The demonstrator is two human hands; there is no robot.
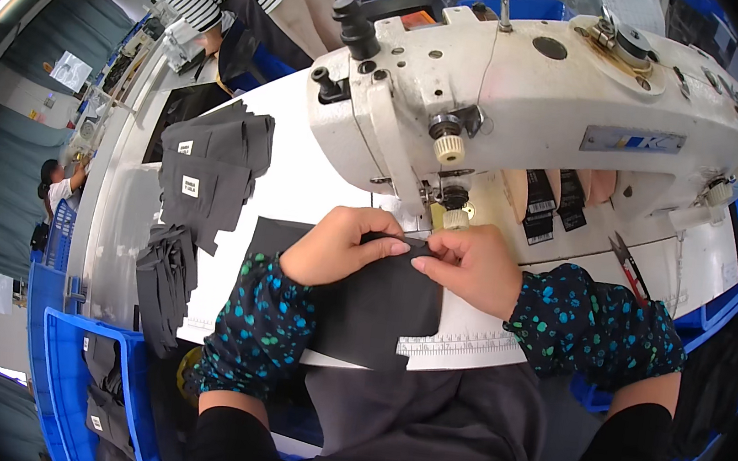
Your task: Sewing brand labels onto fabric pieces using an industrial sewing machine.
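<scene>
Fingertips of the left hand (344, 246) and the right hand (472, 266) are pinched shut on the upper edge of a black fabric piece (378, 310), which is spread on the white table (301, 181) below the grip. Just above the grip stands the needle area of the sewing machine (531, 112). Stacked black pieces (211, 170) lie well left of the grip; red-handled snips (630, 267) lie to its right.

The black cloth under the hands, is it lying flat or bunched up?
Mostly flat. The black cloth piece lies spread on the white sewing table; only its top edge is pinched between the left hand and right hand by the needle.
</scene>
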